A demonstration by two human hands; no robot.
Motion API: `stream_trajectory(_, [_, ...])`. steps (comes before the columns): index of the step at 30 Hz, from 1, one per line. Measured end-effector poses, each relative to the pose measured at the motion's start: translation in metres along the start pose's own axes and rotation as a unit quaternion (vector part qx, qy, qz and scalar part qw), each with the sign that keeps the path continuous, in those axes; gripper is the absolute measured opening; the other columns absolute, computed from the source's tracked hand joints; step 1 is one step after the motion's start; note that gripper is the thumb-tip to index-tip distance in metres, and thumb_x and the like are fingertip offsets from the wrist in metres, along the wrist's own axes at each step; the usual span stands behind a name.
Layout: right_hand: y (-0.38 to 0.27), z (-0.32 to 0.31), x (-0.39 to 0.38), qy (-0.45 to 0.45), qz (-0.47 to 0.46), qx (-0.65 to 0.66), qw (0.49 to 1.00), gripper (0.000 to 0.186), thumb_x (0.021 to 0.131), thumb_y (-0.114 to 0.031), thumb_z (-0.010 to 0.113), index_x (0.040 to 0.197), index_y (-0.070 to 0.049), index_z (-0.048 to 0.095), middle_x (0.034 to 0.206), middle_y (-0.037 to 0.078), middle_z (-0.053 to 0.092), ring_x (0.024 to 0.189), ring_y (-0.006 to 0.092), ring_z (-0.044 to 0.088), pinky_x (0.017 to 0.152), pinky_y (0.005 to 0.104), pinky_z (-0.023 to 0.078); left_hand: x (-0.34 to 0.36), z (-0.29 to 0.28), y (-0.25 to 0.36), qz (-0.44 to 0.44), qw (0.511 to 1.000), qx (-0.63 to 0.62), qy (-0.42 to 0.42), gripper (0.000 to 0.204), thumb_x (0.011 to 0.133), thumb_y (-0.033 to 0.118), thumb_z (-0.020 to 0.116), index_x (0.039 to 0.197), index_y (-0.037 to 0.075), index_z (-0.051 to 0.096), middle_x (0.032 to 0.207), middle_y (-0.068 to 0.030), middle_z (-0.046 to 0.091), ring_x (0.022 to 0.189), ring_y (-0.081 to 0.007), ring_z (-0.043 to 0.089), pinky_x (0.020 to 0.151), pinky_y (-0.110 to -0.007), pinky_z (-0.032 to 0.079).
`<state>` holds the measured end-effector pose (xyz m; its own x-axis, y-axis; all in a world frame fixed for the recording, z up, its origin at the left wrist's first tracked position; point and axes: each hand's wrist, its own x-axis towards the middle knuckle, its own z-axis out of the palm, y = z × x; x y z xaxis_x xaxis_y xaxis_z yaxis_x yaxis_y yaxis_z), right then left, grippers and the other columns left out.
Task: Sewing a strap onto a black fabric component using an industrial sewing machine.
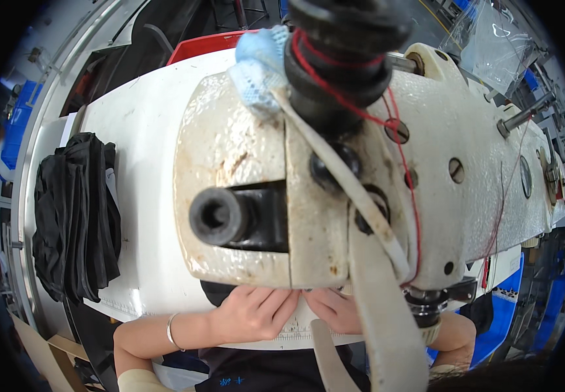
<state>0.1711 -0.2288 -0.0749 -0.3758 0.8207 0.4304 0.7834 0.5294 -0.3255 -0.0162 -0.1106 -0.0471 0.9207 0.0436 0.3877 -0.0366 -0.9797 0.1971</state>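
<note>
A cream industrial sewing machine [230, 144] fills the middle of the view and covers the needle area. My left hand [256, 315], a bangle on its wrist, lies at the machine head's near edge with fingers bent and pressed together. Close beside it, a bit of black fabric [216, 292] shows from under the head. My right hand [333, 310] meets it from the other side, fingers curled in, partly covered by a pale lever [380, 307]. The fingertips of both hands are hidden, so what they pinch cannot be made out.
A stack of folded black fabric pieces [77, 219] lies on the white table [145, 196] at the left. Red thread [410, 189] runs down the machine from a black spool holder [334, 78]. A light blue cloth [256, 72] sits on top. Blue bins [507, 307] stand at the right.
</note>
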Motion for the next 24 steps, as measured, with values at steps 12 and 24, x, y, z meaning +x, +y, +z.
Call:
stream_trajectory(12, [0.025,0.023,0.006,0.036,0.084,0.005,0.996,0.013,0.067,-0.015,0.06,0.069,-0.002,0.062,0.084,0.014,0.057,0.073,0.0291,0.056,0.057,0.0426,0.045,0.014,-0.016,-0.07,0.268,0.924,0.267,-0.061,0.038,0.062,0.005,0.057,0.099,0.0,0.067,0.093,-0.0118,0.065,0.085,-0.0217,0.064,0.071,-0.032,0.052])
stream_trajectory(24, [0.025,0.027,0.013,0.113,0.113,-0.027,0.987,0.01,0.07,-0.015,0.058,0.071,-0.006,0.061,0.086,0.006,0.057,0.073,0.023,0.056,0.049,0.0392,0.043,-0.002,-0.006,-0.04,0.069,0.992,0.085,-0.056,0.039,0.061,0.005,0.059,0.099,0.0,0.066,0.095,-0.0121,0.065,0.086,-0.0222,0.064,0.072,-0.032,0.052])
